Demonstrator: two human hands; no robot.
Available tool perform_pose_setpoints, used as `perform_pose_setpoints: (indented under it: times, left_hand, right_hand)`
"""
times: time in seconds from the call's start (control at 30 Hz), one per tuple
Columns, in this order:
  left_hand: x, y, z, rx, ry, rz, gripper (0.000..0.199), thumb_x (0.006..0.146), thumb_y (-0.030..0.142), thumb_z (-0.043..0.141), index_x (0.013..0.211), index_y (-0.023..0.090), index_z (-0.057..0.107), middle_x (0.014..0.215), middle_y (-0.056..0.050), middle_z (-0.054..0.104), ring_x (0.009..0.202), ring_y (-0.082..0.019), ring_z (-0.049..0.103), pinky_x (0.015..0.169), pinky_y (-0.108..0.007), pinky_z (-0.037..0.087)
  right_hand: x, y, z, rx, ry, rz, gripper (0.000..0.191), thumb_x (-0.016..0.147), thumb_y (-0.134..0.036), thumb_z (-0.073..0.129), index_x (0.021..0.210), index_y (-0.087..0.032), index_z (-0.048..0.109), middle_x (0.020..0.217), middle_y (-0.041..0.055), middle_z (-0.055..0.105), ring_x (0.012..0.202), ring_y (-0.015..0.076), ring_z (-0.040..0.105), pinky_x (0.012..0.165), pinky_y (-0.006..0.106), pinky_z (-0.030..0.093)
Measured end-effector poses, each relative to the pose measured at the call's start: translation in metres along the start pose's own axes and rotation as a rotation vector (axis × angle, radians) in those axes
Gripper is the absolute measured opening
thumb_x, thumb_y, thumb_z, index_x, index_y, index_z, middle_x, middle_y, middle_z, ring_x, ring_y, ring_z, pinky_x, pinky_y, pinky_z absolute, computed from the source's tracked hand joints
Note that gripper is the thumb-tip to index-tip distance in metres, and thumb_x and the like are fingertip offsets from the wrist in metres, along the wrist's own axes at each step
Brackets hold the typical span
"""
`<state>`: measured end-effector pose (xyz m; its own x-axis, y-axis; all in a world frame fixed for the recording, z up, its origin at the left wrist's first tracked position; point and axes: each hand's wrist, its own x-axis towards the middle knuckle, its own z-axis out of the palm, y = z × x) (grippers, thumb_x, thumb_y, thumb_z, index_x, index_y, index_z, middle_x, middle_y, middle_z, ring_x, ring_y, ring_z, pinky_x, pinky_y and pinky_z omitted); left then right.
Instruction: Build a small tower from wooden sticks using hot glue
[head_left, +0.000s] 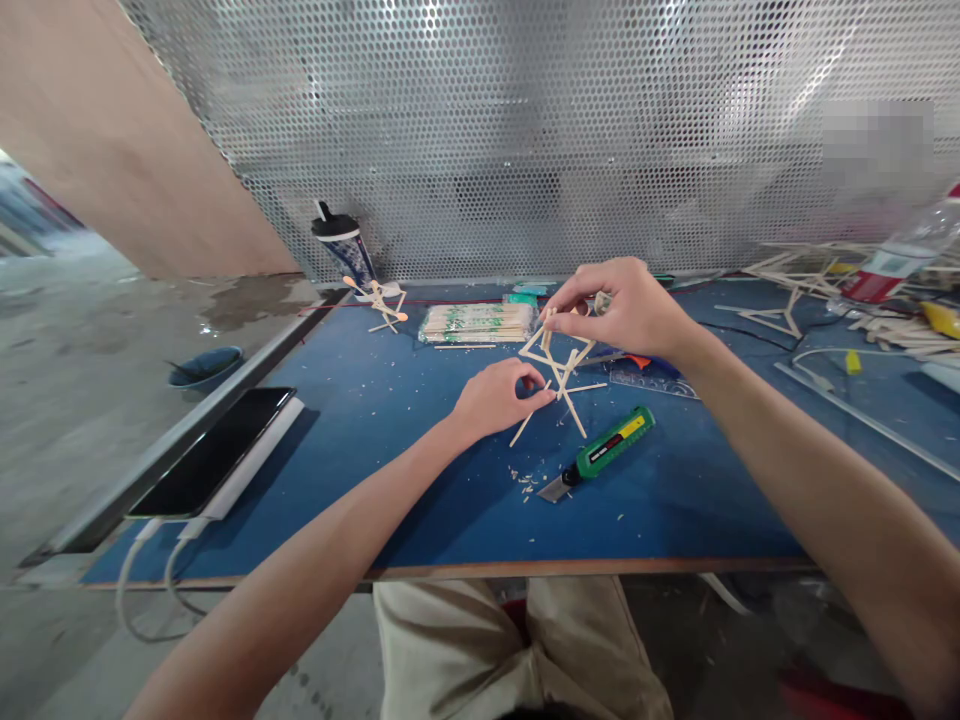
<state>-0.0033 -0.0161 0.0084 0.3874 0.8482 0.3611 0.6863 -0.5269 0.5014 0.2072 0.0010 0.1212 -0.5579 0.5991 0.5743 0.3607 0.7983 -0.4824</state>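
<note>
A small open frame of thin wooden sticks [574, 412] stands on splayed legs on the blue tabletop in front of me. My right hand [626, 305] reaches over from above, its thumb and fingers pinched on the top of the frame. Lower down, my left hand [495, 398] is closed with thumb and fingertips at a joint near the legs; the exact contact is partly hidden by the fingers. Just nearer to me lies a green utility knife [616, 442], blade out and pointing left, beside pale wood shavings [529, 487].
Behind lies a clear-wrapped pack of sticks [476, 323], with another small stick model [386, 305] and a dark lidded cup [346, 252] to its left. A phone [214, 450] with cables sits front left. Loose sticks [896, 330] and a bottle [892, 262] are at right.
</note>
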Motion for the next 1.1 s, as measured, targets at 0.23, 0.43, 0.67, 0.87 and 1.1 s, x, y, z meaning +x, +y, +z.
perform_pose_setpoints:
  times: [0.23, 0.43, 0.67, 0.87, 1.1]
  left_hand:
    - [-0.004, -0.004, 0.001, 0.045, -0.047, -0.024, 0.013, 0.076, 0.034, 0.065, 0.073, 0.024, 0.073, 0.069, -0.003, 0.070, 0.056, -0.015, 0.057, 0.046, -0.026, 0.030]
    - [-0.001, -0.006, -0.008, -0.064, 0.049, -0.066, 0.016, 0.079, 0.035, 0.065, 0.075, 0.024, 0.075, 0.074, -0.003, 0.072, 0.054, -0.013, 0.055, 0.048, -0.028, 0.036]
    - [0.004, 0.007, -0.022, -0.655, 0.071, -0.130, 0.033, 0.092, 0.048, 0.056, 0.098, 0.023, 0.076, 0.092, -0.008, 0.075, 0.062, -0.012, 0.056, 0.053, -0.027, 0.046]
    - [0.001, 0.009, -0.017, -0.726, -0.047, -0.147, 0.039, 0.094, 0.053, 0.051, 0.095, 0.023, 0.076, 0.092, -0.010, 0.072, 0.058, -0.011, 0.054, 0.051, -0.028, 0.045]
    - [0.001, 0.006, -0.021, -0.619, -0.070, -0.109, 0.038, 0.094, 0.051, 0.050, 0.090, 0.022, 0.074, 0.077, -0.007, 0.068, 0.055, -0.012, 0.051, 0.050, -0.027, 0.042]
  right_hand:
    - [0.001, 0.003, 0.000, 0.063, 0.027, 0.103, 0.019, 0.080, -0.039, 0.071, 0.086, -0.022, 0.078, 0.089, 0.0056, 0.075, 0.084, 0.0220, 0.066, 0.074, 0.036, 0.050]
    - [0.003, 0.022, 0.004, 0.213, 0.045, 0.188, 0.027, 0.079, -0.043, 0.072, 0.089, -0.019, 0.078, 0.088, 0.0074, 0.076, 0.086, 0.0224, 0.068, 0.078, 0.038, 0.054]
    - [0.001, 0.043, 0.019, 0.466, -0.083, 0.369, 0.038, 0.074, -0.047, 0.077, 0.100, -0.019, 0.077, 0.100, 0.0093, 0.075, 0.089, 0.0220, 0.068, 0.078, 0.036, 0.057]
    - [-0.004, 0.046, 0.028, 0.604, -0.195, 0.416, 0.033, 0.075, -0.044, 0.078, 0.100, -0.023, 0.077, 0.094, 0.0050, 0.075, 0.085, 0.0183, 0.068, 0.079, 0.033, 0.055]
    - [-0.006, 0.044, 0.031, 0.589, -0.224, 0.384, 0.029, 0.077, -0.042, 0.076, 0.099, -0.024, 0.077, 0.092, 0.0032, 0.074, 0.082, 0.0161, 0.067, 0.074, 0.032, 0.055]
